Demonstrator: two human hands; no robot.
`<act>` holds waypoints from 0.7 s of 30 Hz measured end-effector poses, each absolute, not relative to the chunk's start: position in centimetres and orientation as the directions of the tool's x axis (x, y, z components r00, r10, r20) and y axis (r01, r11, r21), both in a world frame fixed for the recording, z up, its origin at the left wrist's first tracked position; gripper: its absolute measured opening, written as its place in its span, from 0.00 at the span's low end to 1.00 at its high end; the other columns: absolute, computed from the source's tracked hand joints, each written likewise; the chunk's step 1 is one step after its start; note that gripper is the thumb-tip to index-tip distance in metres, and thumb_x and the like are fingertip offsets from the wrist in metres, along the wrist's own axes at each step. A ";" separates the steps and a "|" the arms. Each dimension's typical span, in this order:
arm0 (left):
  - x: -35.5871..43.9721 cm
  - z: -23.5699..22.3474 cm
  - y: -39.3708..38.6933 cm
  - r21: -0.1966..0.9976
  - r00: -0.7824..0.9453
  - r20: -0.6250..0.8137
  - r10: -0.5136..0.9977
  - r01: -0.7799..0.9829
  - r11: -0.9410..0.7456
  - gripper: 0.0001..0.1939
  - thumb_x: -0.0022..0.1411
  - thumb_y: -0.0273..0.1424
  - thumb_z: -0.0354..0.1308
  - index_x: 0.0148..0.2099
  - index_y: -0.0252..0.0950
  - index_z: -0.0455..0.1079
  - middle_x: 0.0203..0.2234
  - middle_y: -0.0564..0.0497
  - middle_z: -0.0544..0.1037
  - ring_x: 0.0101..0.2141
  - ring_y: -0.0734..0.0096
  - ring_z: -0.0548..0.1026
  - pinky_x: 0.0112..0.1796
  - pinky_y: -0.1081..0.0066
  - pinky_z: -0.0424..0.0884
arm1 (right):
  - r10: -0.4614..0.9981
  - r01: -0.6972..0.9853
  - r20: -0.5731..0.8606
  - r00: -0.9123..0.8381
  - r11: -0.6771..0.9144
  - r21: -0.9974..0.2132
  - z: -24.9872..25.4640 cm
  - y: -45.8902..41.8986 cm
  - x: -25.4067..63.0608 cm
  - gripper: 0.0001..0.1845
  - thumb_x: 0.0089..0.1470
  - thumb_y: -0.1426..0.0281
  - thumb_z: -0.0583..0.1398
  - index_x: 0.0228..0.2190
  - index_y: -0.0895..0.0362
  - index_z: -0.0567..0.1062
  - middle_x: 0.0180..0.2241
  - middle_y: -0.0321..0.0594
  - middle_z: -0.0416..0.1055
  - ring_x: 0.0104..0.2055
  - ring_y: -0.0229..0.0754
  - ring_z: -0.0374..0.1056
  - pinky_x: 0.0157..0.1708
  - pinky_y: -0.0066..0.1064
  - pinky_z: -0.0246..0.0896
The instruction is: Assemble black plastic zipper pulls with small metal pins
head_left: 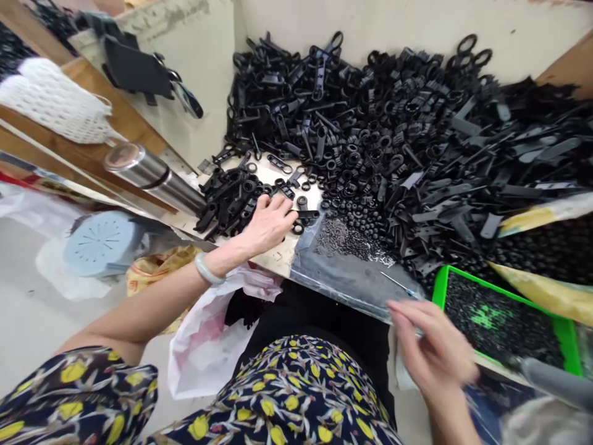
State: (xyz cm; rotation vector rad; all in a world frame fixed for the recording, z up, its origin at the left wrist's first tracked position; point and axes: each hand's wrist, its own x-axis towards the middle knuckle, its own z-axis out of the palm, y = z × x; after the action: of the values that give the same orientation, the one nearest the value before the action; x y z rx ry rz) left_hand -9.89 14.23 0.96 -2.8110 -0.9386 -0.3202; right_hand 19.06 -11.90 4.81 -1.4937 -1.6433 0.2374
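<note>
My left hand (273, 224) rests over a small heap of black plastic parts (236, 201), its fingers bent and somewhat apart, touching the parts. What lies under the fingertips is hidden. Near the front edge of the bench, my right hand (435, 346) is raised and blurred, thumb and forefinger pressed together. Anything between them is too small or smeared to make out. Just beyond it a thin screwdriver-like tool (398, 283) lies on the dark grey mat (333, 266). Small dark pieces (340, 235) and silvery pins (380, 256) sit at the mat's back edge.
A large pile of black plastic parts (352, 117) fills the back of the bench. At right stands a green tray (440, 290) of small black pieces. A steel flask (148, 176) leans at left. Below are a blue stool (102, 241) and a white bag (199, 352).
</note>
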 end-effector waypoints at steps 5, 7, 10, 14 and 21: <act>-9.9 2.2 16.1 0.033 0.826 0.253 0.504 0.514 -0.857 0.07 0.69 0.24 0.52 0.42 0.37 0.72 0.42 0.41 0.80 0.50 0.52 0.71 0.53 0.45 0.57 | 0.952 0.678 0.304 0.032 0.203 -0.707 -1.5 -4.7 16.5 0.10 0.69 0.70 0.59 0.47 0.51 0.79 0.38 0.40 0.78 0.34 0.40 0.73 0.36 0.33 0.69; -9.5 3.0 16.4 0.147 0.821 0.234 0.521 0.500 -0.854 0.08 0.71 0.25 0.51 0.43 0.36 0.71 0.36 0.45 0.80 0.44 0.58 0.74 0.55 0.46 0.59 | 0.956 0.720 0.291 0.036 0.177 -0.671 -2.4 -3.1 15.9 0.10 0.70 0.67 0.57 0.45 0.52 0.79 0.38 0.40 0.78 0.35 0.39 0.73 0.36 0.32 0.68; -8.6 4.0 14.8 0.507 0.706 0.164 0.689 0.539 -0.673 0.11 0.70 0.28 0.52 0.52 0.34 0.70 0.33 0.48 0.78 0.37 0.63 0.74 0.51 0.53 0.67 | 0.954 0.787 0.300 0.004 0.182 -0.590 -2.9 -1.5 15.3 0.11 0.71 0.66 0.57 0.42 0.52 0.80 0.39 0.40 0.78 0.37 0.39 0.74 0.39 0.31 0.67; -7.1 3.4 9.5 0.962 0.563 -0.262 0.784 0.218 0.165 0.22 0.67 0.32 0.59 0.61 0.37 0.64 0.30 0.53 0.74 0.33 0.68 0.75 0.41 0.60 0.76 | 0.954 0.860 0.291 -0.065 0.202 -0.468 -3.3 -0.4 14.7 0.11 0.71 0.67 0.56 0.42 0.53 0.79 0.39 0.40 0.78 0.39 0.41 0.74 0.40 0.31 0.66; -5.4 1.0 2.5 0.719 0.439 -0.560 0.703 -0.165 0.675 0.20 0.61 0.35 0.68 0.49 0.38 0.65 0.34 0.55 0.73 0.31 0.74 0.75 0.39 0.62 0.79 | 0.955 0.874 0.262 -0.139 0.243 -0.421 -3.3 -0.2 15.3 0.11 0.72 0.66 0.56 0.40 0.54 0.78 0.38 0.39 0.77 0.37 0.40 0.74 0.37 0.31 0.64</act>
State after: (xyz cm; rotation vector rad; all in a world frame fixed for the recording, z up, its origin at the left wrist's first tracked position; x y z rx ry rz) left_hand -5.37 2.52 0.98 -2.4319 -3.7235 -2.2384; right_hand 15.32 -0.21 -3.26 -1.6662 -2.0502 0.2278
